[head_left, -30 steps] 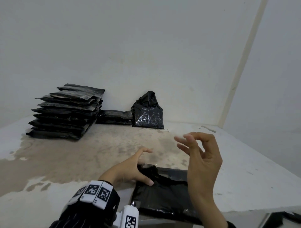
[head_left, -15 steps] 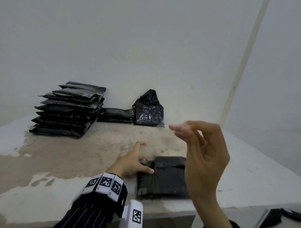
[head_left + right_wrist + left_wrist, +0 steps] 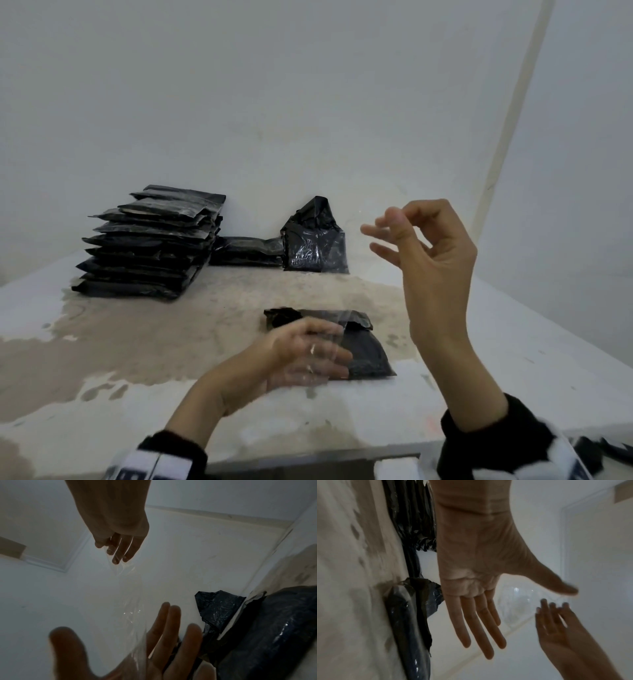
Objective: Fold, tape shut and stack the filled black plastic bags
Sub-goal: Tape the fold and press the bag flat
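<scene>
A folded black bag (image 3: 363,346) lies flat on the stained table (image 3: 137,342) near its front edge. My left hand (image 3: 329,353) hovers open over the bag's left side, fingers straight and spread, as the left wrist view also shows for this left hand (image 3: 479,628). My right hand (image 3: 390,226) is raised above and to the right of the bag and pinches the top of a clear tape strip (image 3: 329,342). The strip hangs down in front of the left fingers. In the right wrist view the tape (image 3: 128,588) trails from the right fingertips (image 3: 118,555).
A tall stack of flat black bags (image 3: 150,243) stands at the back left against the wall. Beside it lies one flat bag (image 3: 246,250), and an unfolded filled bag (image 3: 315,240) stands upright. The table's front edge is just below my wrists.
My left hand has let go of the bag's left edge and now spreads flat above it. The right hand has risen, with the tape strip stretched below it.
</scene>
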